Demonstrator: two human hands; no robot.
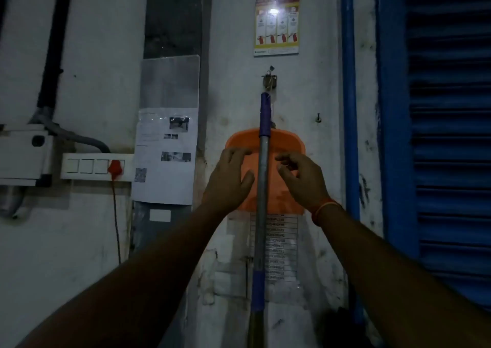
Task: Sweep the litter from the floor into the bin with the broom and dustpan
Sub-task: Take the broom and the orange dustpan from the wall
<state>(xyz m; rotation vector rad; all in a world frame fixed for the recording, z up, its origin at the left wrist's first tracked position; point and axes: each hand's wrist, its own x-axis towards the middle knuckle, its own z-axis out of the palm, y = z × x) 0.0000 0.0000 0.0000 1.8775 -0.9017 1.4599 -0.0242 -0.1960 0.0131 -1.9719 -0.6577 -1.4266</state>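
A broom handle (261, 214), grey metal with blue grips, hangs upright from a hook (269, 79) on the white wall. Behind it an orange dustpan (281, 140) hangs flat against the wall. My left hand (228, 177) is raised just left of the handle, fingers loosely spread over the dustpan, holding nothing. To the right of the handle is my right hand (303, 177), its fingers loosely curled and empty, a thread band on the wrist. The broom head is out of view below.
A blue pipe (349, 108) and a blue shutter (451, 135) stand at the right. A switch panel with a red plug (115, 167) and cable, paper notices (164, 156) and a fire-extinguisher poster (276, 24) are on the wall. A second small hook (318, 118) is right of the handle.
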